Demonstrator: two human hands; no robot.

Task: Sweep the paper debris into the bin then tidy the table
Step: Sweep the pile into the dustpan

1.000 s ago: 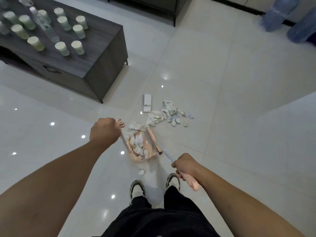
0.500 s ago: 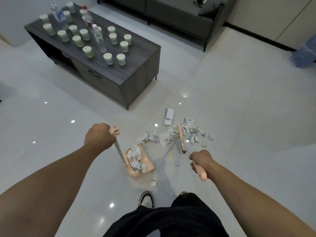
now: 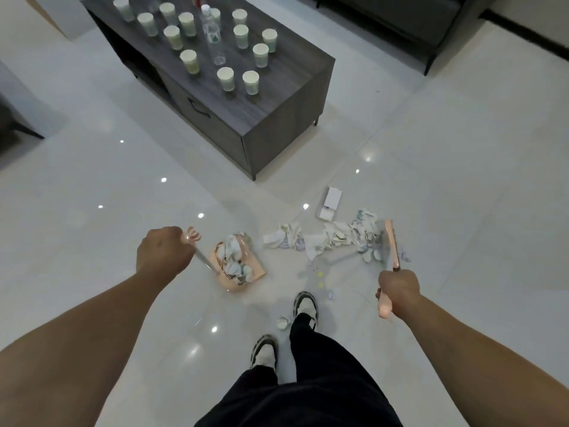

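Head view: we are in the sweeping step, our left hand clenched around the handle of the pink dustpan, which sits on the floor already part-filled with scraps, and our right hand wrapped tight on the broom, its head at the right edge of the paper debris. Next, we judge, the broom must draw that pile left into the pan; the cups on the far table wait.

Glossy pale tiled floor mirrors ceiling lights; beyond the grey wooden coffee table, a dark sofa.
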